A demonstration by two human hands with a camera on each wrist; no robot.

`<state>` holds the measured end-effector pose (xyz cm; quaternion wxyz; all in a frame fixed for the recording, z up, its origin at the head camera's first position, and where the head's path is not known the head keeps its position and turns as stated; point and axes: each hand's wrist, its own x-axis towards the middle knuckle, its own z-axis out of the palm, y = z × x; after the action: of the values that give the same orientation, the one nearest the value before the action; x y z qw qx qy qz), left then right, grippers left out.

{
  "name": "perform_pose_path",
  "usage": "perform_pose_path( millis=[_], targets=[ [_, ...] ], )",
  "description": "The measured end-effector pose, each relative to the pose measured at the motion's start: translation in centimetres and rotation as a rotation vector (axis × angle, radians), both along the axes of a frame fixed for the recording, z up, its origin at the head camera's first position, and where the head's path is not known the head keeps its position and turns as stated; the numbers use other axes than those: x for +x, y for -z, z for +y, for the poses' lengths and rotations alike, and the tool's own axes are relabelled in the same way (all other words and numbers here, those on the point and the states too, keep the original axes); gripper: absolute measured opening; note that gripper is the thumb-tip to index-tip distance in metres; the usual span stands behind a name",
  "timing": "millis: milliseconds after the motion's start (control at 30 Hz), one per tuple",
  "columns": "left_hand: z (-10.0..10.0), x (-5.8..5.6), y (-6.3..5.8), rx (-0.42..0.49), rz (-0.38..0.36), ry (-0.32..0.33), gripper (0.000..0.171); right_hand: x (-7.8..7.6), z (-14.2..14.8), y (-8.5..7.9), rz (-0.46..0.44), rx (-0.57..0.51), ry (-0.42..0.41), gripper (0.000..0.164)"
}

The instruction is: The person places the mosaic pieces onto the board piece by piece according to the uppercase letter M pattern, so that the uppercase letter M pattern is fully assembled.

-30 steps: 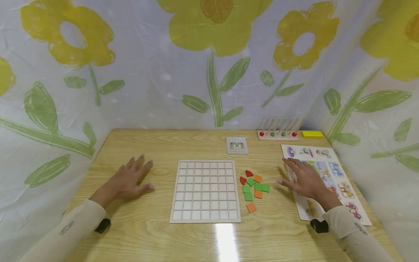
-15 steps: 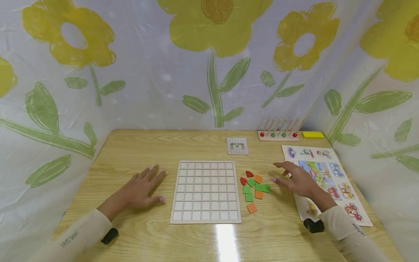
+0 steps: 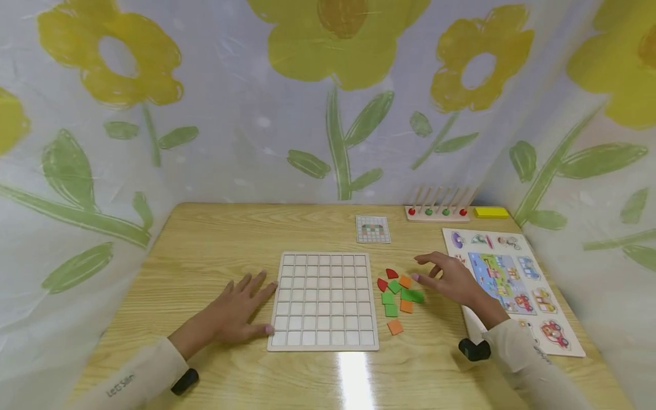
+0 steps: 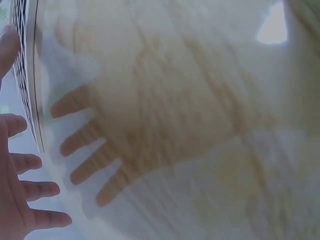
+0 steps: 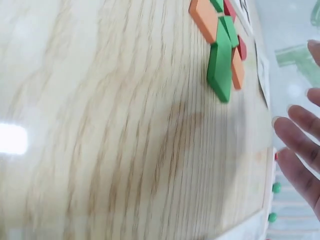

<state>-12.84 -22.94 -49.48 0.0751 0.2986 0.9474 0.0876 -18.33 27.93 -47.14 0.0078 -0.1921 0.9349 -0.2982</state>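
A white wooden grid board (image 3: pixel 324 302) lies in the middle of the table. My left hand (image 3: pixel 238 312) is spread beside its left edge, fingertips and thumb right at the rim; whether they touch it I cannot tell. In the left wrist view the spread fingers (image 4: pixel 42 190) hold nothing. Right of the board lie loose green tiles (image 3: pixel 391 310), orange tiles (image 3: pixel 395 327) and red quarter-round pieces (image 3: pixel 392 274). My right hand (image 3: pixel 453 280) hovers just right of these pieces, fingers loosely bent and holding nothing. A small pattern card (image 3: pixel 373 229) lies behind the board.
A picture puzzle board (image 3: pixel 556 319) lies at the right, partly under my right arm. At the back right stand a peg rack (image 3: pixel 438 214) with red and green beads and a yellow block (image 3: pixel 491 212). A flowered curtain (image 3: pixel 230 114) closes off the back and sides.
My left hand has moved right, up to the grid board's left edge. My right hand has moved left from over the puzzle board to the loose tiles, its fingers bending.
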Motion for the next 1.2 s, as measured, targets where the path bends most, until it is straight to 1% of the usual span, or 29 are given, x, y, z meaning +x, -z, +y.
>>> perform_pose_path(
  millis=[133, 267, 433, 533, 767, 933, 1200],
  targets=[
    [0.3, 0.2, 0.0, 0.009, -0.014, 0.009, 0.095, -0.3, -0.9, 0.2, 0.004, -0.026, -0.018, 0.047],
    [0.5, 0.3, 0.0, 0.01, -0.047, 0.005, 0.096, -0.5, -1.7, 0.4, -0.026, -0.044, -0.035, 0.045],
    [0.5, 0.4, 0.0, 0.002, -0.088, -0.003, 0.096, -0.9, -2.5, 0.7, -0.045, -0.032, -0.032, 0.043],
    [0.5, 0.4, 0.0, 0.0, -0.09, -0.001, 0.096, -1.2, -2.9, 1.0, -0.044, -0.014, -0.028, 0.042],
    [0.6, 0.4, 0.1, -0.009, -0.09, 0.004, 0.097, -1.6, -3.8, 1.5, -0.085, 0.004, -0.035, 0.038],
    [0.6, 0.3, 0.1, -0.016, -0.097, -0.001, 0.097, -1.7, -4.3, 1.5, -0.058, 0.024, -0.023, 0.037],
    [0.6, 0.3, 0.0, -0.022, -0.092, 0.001, 0.097, -1.9, -4.7, 1.7, -0.033, 0.094, -0.021, 0.033]
  ],
)
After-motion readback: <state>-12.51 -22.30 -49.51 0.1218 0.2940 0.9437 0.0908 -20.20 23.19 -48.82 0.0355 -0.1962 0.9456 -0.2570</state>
